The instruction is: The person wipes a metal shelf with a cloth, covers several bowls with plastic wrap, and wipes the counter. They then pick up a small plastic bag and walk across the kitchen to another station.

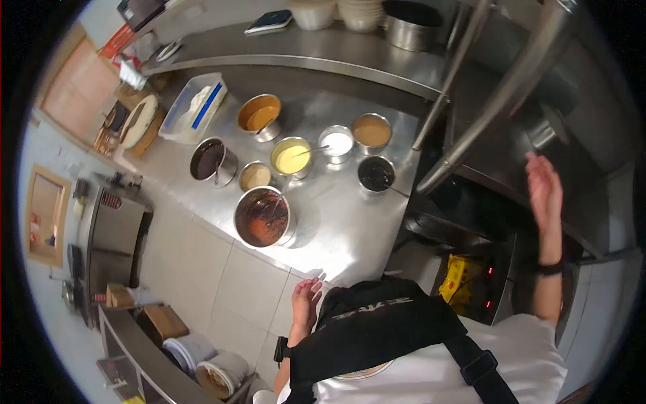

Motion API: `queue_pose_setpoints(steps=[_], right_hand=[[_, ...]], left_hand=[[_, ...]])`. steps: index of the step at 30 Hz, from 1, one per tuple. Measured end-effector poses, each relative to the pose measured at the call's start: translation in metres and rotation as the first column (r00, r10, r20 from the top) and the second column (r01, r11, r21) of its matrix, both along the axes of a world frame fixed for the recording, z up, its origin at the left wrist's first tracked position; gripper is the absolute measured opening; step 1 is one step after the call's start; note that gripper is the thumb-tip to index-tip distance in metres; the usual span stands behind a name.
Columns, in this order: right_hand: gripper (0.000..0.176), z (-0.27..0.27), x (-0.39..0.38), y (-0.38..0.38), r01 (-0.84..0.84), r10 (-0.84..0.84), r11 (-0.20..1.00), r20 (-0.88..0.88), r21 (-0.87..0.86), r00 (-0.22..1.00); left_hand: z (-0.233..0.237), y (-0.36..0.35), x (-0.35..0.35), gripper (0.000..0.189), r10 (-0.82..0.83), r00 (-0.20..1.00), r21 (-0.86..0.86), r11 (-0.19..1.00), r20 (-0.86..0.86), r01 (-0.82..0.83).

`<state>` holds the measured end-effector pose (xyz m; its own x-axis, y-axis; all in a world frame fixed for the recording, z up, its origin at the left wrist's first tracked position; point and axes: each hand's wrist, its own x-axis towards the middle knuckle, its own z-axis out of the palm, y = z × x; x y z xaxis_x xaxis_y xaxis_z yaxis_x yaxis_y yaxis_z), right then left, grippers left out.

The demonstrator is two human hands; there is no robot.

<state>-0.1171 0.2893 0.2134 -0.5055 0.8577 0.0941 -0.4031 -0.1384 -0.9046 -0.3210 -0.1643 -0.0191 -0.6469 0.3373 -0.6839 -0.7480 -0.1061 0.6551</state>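
Note:
My left hand [306, 303] is just off the table's front edge, fingers loosely bent and apart, with nothing in it. On the right, my right hand [544, 188] reaches forward with outstretched fingers, just short of a blurred metal pot [548, 130]. A large steel pot with red-brown contents [264, 217] stands near the table edge, ahead of my left hand. Behind it are pots of yellow sauce [291, 156], tan paste [256, 176], white contents [336, 143] and dark sauce [376, 175]. Farther round stand a dark brown pot [213, 161] and an orange-brown pot [260, 116].
A plastic tub with a blue strip [195, 108] sits at the table's back left. Above runs a steel shelf [303, 57] with bowls. Metal pipes [498, 101] rise between the table and my right hand. Buckets [221, 374] stand lower left.

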Motion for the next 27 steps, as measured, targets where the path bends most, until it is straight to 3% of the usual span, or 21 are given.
queue_pose_setpoints(steps=[1,2,3,4,5,6,7,9,11,12,14,15,17,21,24,25,27], right_hand=[[0.022,-0.004,-0.018,-0.032,-0.281,0.280,0.960,0.085,0.000,0.956],[0.022,-0.017,-0.032,-0.061,-0.532,0.529,0.846,0.181,-0.037,0.829],[0.020,-0.035,-0.046,-0.086,-0.622,0.700,0.713,0.277,-0.323,0.658],[0.019,-0.064,-0.060,-0.107,-0.766,0.782,0.569,0.484,-0.299,0.392],[0.019,-0.091,-0.075,-0.123,-0.861,0.854,0.429,0.435,-0.274,0.287],[0.018,-0.129,-0.086,-0.133,-0.840,0.862,0.431,0.424,-0.329,0.276],[0.022,-0.169,-0.098,-0.135,-0.769,0.849,0.490,0.424,-0.409,0.315],[0.030,-0.232,-0.124,-0.135,-0.536,0.675,0.736,0.390,-0.414,0.626],[0.038,-0.251,-0.156,-0.128,-0.343,0.498,0.801,0.228,-0.491,0.837],[0.038,-0.259,-0.169,-0.125,-0.357,0.512,0.791,0.219,-0.496,0.830],[0.043,-0.270,-0.190,-0.119,-0.212,0.317,0.910,0.269,-0.357,0.910],[0.043,-0.273,-0.197,-0.118,-0.223,0.329,0.905,0.264,-0.362,0.907],[0.043,-0.278,-0.208,-0.116,-0.084,0.213,0.915,0.296,-0.395,0.931],[0.037,-0.280,-0.223,-0.107,0.002,0.165,0.938,0.450,-0.347,0.877],[0.031,-0.277,-0.228,-0.102,0.006,0.162,0.936,0.446,-0.352,0.881],[0.029,-0.277,-0.227,-0.100,-0.109,0.250,0.937,0.418,-0.332,0.873],[0.029,-0.278,-0.229,-0.112,-0.161,0.316,0.924,0.455,-0.348,0.832]], left_hand=[[0.000,-0.003,0.004,0.009,0.032,0.999,-0.002,0.999,0.006,-0.032],[0.001,-0.006,0.008,0.009,0.061,0.998,-0.005,0.998,0.012,-0.061],[0.002,-0.007,0.012,0.009,0.076,0.997,-0.020,0.997,0.014,-0.076],[0.002,-0.005,0.016,0.009,0.099,0.995,-0.015,0.995,0.025,-0.099],[0.003,-0.005,0.019,0.009,0.122,0.992,-0.010,0.993,0.039,-0.122],[0.004,-0.005,0.022,0.009,0.136,0.990,-0.020,0.991,0.044,-0.136],[0.004,-0.005,0.024,0.009,0.118,0.992,-0.035,0.993,0.037,-0.117],[0.007,-0.004,0.028,0.010,0.117,0.993,-0.053,0.992,0.025,-0.116],[0.014,-0.006,0.031,0.009,0.151,0.988,-0.081,0.985,0.002,-0.151],[0.014,-0.007,0.032,0.009,0.166,0.986,-0.088,0.982,-0.004,-0.166],[0.012,-0.012,0.036,0.010,0.186,0.982,-0.092,0.978,-0.012,-0.187],[0.010,-0.014,0.037,0.010,0.197,0.980,-0.098,0.975,-0.017,-0.198],[0.008,-0.016,0.040,0.011,0.202,0.979,-0.102,0.974,-0.028,-0.204],[0.009,-0.019,0.038,0.011,0.277,0.959,-0.132,0.950,-0.050,-0.282],[0.011,-0.023,0.018,0.017,0.247,0.961,-0.155,0.952,-0.123,-0.265],[0.008,-0.025,0.006,0.025,0.233,0.955,-0.124,0.958,-0.181,-0.257],[0.006,-0.028,-0.020,0.032,0.221,0.946,-0.091,0.964,-0.239,-0.249]])
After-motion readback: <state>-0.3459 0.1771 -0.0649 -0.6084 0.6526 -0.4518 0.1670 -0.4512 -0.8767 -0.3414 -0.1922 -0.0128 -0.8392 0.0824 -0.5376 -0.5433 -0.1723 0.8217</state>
